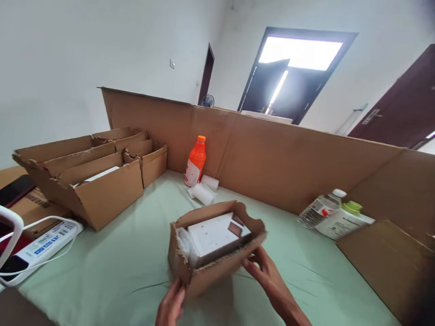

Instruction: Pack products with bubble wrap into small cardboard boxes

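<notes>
So the person has a small cardboard box [213, 275] in front of them, low in the middle of the view, on the green-covered bench [129, 262]. Its long axis runs left to right, with the right end angled a bit away, and the open top faces up. A white flat piece [212, 235] and some crumpled plastic [185, 244] sit inside. The left hand [171, 305] curls its fingers on the near left corner. The right hand [263, 269] pinches the near right edge. An orange bottle [196, 160] stands well behind, against the cardboard wall [288, 158].
</notes>
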A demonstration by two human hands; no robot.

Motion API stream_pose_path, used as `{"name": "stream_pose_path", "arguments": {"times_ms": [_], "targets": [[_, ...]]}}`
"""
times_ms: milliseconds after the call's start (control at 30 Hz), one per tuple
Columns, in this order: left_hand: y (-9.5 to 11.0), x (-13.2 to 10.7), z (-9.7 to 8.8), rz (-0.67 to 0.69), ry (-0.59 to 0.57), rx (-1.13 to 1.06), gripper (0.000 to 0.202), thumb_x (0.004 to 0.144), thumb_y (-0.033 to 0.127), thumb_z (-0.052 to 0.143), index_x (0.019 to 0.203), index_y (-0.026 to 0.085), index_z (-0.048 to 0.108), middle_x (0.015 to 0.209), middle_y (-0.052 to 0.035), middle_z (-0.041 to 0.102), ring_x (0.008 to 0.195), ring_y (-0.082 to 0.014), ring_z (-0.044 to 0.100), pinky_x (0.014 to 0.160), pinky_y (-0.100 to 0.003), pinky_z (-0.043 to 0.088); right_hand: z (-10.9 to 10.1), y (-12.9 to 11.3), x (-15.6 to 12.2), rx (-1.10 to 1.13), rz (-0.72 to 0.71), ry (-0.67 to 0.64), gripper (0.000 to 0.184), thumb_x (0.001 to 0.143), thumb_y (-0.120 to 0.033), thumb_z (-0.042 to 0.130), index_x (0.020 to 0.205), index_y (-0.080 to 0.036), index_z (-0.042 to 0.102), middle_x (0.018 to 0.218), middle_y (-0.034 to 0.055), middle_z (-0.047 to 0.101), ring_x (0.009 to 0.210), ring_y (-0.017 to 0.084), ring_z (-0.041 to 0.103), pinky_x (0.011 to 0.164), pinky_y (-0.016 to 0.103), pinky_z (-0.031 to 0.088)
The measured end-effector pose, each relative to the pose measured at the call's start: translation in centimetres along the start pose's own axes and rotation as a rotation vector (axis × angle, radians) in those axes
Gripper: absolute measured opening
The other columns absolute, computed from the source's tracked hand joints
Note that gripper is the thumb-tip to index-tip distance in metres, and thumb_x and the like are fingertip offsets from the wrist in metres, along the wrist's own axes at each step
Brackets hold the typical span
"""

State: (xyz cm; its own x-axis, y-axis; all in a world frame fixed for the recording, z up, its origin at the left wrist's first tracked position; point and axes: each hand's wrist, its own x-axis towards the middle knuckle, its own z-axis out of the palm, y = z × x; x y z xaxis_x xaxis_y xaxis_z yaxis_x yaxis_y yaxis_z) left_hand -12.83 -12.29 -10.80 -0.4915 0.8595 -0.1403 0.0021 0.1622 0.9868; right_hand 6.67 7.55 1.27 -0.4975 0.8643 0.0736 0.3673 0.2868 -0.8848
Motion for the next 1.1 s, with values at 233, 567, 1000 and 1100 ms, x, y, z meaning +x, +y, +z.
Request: {"name": "stream_pose_path", "arguments": {"times_ms": [233, 567, 1000, 1100], "targets": [[2.8, 4.2, -7.3, 0.337, 0.236, 0.085, 0.072, 0.078, 0.033, 0.063, 0.146, 0.027, 0.041, 0.154, -0.0132, 0.038, 0.142, -0.0376, 0.037, 0.107, -0.052, 0.046, 14.6, -4.0, 12.7, 0.042, -0.181, -0.056, 0.08, 0.077, -0.031, 0.058, 0.152, -0.021, 0.032, 0.153, 0.014, 0.044, 0.138, 0.029, 0.045, 0.105, 0.045, 0.047], [5.9, 14.2, -8.9, 0.377, 0.24, 0.123, 0.069, 0.083, 0.033, 0.056, 0.147, 0.021, 0.033, 0.151, -0.0169, 0.037, 0.14, -0.0324, 0.041, 0.112, -0.053, 0.039, 22.6, -2.7, 13.5, -0.338, -0.281, -0.16, 0.093, 0.072, -0.033, 0.073, 0.152, -0.012, 0.031, 0.153, 0.0194, 0.044, 0.14, 0.031, 0.044, 0.114, 0.042, 0.038], [6.5, 26.9, -12.8, 0.432, 0.237, 0.226, 0.072, 0.081, 0.039, 0.06, 0.145, 0.013, 0.04, 0.151, -0.0192, 0.046, 0.141, -0.0318, 0.042, 0.118, -0.051, 0.031, 27.5, -5.5, 23.3, -0.637, -0.174, -0.008, 0.054, 0.094, -0.026, 0.05, 0.145, -0.011, 0.04, 0.139, 0.019, 0.058, 0.127, 0.032, 0.053, 0.102, 0.043, 0.038], [5.8, 27.4, -13.4, 0.437, 0.222, 0.248, 0.074, 0.083, 0.04, 0.059, 0.147, 0.011, 0.038, 0.155, -0.0197, 0.04, 0.145, -0.0307, 0.036, 0.119, -0.048, 0.03, 27.9, -5.2, 23.6, -0.671, -0.178, -0.008, 0.057, 0.094, -0.028, 0.051, 0.146, -0.009, 0.038, 0.145, 0.019, 0.052, 0.129, 0.032, 0.05, 0.103, 0.043, 0.036]]}}
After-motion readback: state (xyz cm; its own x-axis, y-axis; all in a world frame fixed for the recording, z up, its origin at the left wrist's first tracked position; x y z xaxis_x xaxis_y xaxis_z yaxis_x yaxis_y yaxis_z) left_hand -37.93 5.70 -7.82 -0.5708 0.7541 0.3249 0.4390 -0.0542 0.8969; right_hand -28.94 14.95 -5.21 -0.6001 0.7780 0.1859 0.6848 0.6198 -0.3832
